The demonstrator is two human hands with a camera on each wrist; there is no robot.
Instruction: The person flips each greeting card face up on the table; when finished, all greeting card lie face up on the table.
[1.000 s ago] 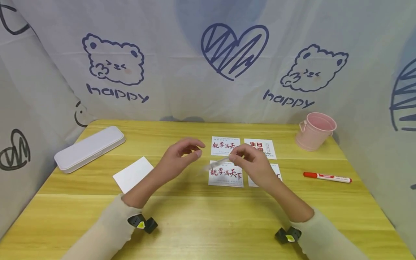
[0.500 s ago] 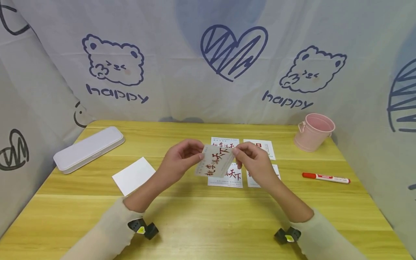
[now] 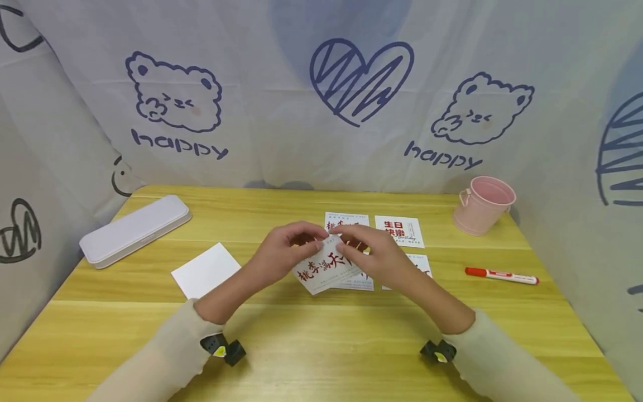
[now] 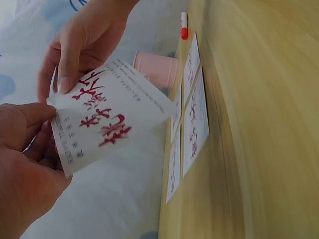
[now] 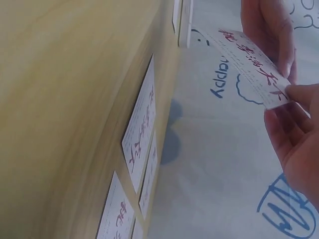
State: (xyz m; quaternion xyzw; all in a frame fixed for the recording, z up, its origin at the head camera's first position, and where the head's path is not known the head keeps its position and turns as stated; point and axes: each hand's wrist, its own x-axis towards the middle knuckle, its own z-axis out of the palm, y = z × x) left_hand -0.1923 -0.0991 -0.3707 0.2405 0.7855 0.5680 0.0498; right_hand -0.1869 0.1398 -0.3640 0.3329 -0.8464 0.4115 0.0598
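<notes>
Now the left hand [image 3: 281, 251], its thumb and fingers clamped on the upper edge of the held card [image 3: 321, 268], holds it off the table; red characters run across its front. Beside it the right hand [image 3: 379, 251] pinches the same card, thumb on the printed face and fingers behind. Whether the two hands touch is hard to tell.

A thin card between two close grips could crease, I'd judge, if the hands pull or twist against each other. Should one let go before the other is firm, the card may swing or drop and nudge the cards beneath.

On the wood-grained table [image 3: 301, 340], a long white case [image 3: 135, 230] lies slantwise at far left, with a blank white card [image 3: 206, 272] near it, partly behind the left forearm. Towards the middle lie four printed cards in two rows: upper left [image 3: 346, 219], lower left [image 3: 364, 285], upper right [image 3: 409, 231] and lower right [image 3: 419, 265], all but the upper right one partly covered in the head view. Further right stand a pink bucket [image 3: 477, 215] and, lying nearer the person, a red-capped marker [image 3: 502, 276]. Pale cloth [image 3: 261, 33] with bears and a heart hangs behind.
</notes>
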